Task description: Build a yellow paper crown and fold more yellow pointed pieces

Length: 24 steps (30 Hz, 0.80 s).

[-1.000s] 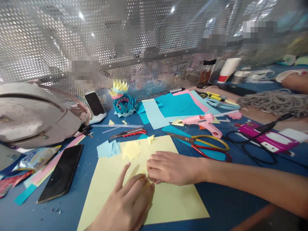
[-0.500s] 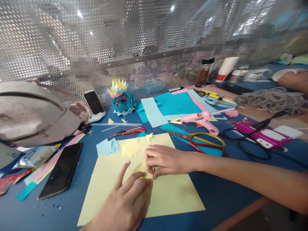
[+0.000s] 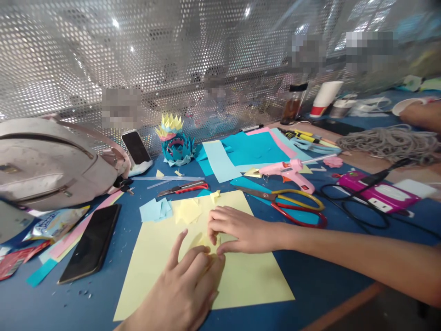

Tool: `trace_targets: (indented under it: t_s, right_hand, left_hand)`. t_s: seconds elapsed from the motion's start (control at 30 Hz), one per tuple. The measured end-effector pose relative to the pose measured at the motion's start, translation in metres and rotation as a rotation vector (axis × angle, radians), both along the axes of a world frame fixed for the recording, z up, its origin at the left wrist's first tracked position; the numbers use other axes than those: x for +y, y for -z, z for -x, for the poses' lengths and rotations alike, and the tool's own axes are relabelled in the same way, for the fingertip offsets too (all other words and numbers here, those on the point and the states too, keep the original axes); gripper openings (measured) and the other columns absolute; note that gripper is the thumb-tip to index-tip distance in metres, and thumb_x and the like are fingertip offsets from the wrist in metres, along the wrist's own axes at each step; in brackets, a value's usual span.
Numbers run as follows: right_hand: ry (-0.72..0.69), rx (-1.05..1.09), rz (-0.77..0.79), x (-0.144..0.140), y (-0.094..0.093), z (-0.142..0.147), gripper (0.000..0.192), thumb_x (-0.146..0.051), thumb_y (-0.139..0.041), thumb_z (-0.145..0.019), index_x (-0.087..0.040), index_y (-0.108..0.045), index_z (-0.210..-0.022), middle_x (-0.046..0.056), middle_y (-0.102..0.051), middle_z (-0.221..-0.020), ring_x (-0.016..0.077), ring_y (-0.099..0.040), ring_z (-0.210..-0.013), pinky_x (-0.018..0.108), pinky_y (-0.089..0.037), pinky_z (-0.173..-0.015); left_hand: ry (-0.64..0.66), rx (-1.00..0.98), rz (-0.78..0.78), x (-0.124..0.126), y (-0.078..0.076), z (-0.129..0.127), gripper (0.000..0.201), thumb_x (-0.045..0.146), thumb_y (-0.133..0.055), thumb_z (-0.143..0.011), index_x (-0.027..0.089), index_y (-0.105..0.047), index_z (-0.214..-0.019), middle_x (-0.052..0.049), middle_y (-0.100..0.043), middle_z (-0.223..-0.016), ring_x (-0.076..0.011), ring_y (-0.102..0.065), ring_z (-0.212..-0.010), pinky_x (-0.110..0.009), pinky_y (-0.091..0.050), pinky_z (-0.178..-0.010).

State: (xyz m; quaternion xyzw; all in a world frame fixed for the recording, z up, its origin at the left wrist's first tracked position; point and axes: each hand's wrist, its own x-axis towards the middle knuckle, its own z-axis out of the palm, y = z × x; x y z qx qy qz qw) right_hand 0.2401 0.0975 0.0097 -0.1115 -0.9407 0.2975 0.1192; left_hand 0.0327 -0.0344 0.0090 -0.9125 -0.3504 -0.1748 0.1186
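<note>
My left hand [image 3: 184, 289] lies flat on the big yellow sheet [image 3: 248, 280], fingers spread and pressing down on a small folded yellow piece [image 3: 204, 242]. My right hand [image 3: 237, 230] meets it from the other side, its fingertips pinched together on that same piece, which sits near the middle of the sheet between my two hands.

Beyond the sheet I count two pairs of scissors: a large pair with yellow and red handles [image 3: 292, 207] just right of the sheet, and a small red pair [image 3: 184, 187] behind it. There are two phones, one dark phone [image 3: 91, 242] lying flat on the left and one propped phone [image 3: 135, 147] against the mesh wall. One pink glue gun [image 3: 289, 172] rests on the blue papers, and one paper flower [image 3: 175, 142] stands beside the propped phone.
</note>
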Motion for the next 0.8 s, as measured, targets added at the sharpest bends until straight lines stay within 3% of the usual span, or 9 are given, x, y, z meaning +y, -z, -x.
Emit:
trace_targets:
  t_s: [0.17,0.3,0.43,0.57,0.7,0.8]
  right_hand:
    - [0.112,-0.029,0.019,-0.005,0.0,0.001,0.02,-0.039,-0.069,-0.094,-0.02,-0.061,-0.091,0.001,-0.056,-0.097,0.0202,-0.052,-0.097,0.033,-0.039,-0.086]
    - [0.156,0.012,-0.002,-0.005,0.004,0.0,0.02,-0.037,-0.072,-0.092,-0.02,-0.062,-0.093,0.001,-0.058,-0.097,0.0186,-0.054,-0.094,0.031,-0.04,-0.084]
    - [0.036,0.163,-0.187,-0.002,0.005,-0.007,0.013,-0.029,-0.066,-0.097,-0.019,-0.069,-0.088,0.001,-0.059,-0.092,0.0157,-0.052,-0.086,0.028,-0.037,-0.076]
    - [-0.141,0.215,-0.386,0.004,0.001,-0.014,0.022,-0.032,-0.057,-0.103,-0.02,-0.074,-0.096,0.003,-0.062,-0.088,0.0161,-0.047,-0.081,0.03,-0.033,-0.072]
    - [-0.152,0.172,-0.395,0.013,-0.003,-0.017,0.028,-0.041,-0.054,-0.103,-0.023,-0.077,-0.102,0.002,-0.059,-0.081,0.0169,-0.044,-0.077,0.031,-0.031,-0.07]
    - [-0.107,0.166,-0.405,0.019,-0.005,-0.017,0.034,-0.04,-0.051,-0.105,-0.021,-0.077,-0.095,0.003,-0.057,-0.077,0.0172,-0.042,-0.074,0.031,-0.029,-0.068]
  left_hand:
    - [-0.022,-0.009,0.013,-0.001,0.002,-0.002,0.034,0.025,-0.052,-0.098,0.016,-0.062,-0.13,-0.001,-0.068,-0.101,-0.0202,-0.062,-0.109,-0.048,0.01,-0.126]
    - [-0.024,-0.018,0.021,0.0,0.002,-0.002,0.033,0.025,-0.051,-0.098,0.016,-0.063,-0.128,-0.002,-0.068,-0.1,-0.0203,-0.061,-0.109,-0.048,0.008,-0.126]
    - [-0.027,-0.018,0.001,0.0,0.005,-0.002,0.032,0.027,-0.049,-0.1,0.015,-0.064,-0.126,0.0,-0.067,-0.092,-0.0185,-0.061,-0.096,-0.043,0.002,-0.126]
    - [-0.039,-0.013,-0.045,0.002,0.009,-0.002,0.031,0.028,-0.05,-0.101,0.015,-0.066,-0.124,0.001,-0.067,-0.089,-0.0173,-0.058,-0.089,-0.038,0.0,-0.124]
    - [-0.041,-0.01,-0.041,0.004,0.007,-0.002,0.03,0.028,-0.049,-0.101,0.016,-0.067,-0.123,0.001,-0.069,-0.091,-0.0167,-0.057,-0.087,-0.037,-0.003,-0.123]
    - [-0.037,-0.009,-0.032,0.003,0.005,-0.002,0.031,0.028,-0.049,-0.102,0.015,-0.066,-0.124,0.001,-0.07,-0.094,-0.0164,-0.057,-0.087,-0.037,-0.004,-0.122]
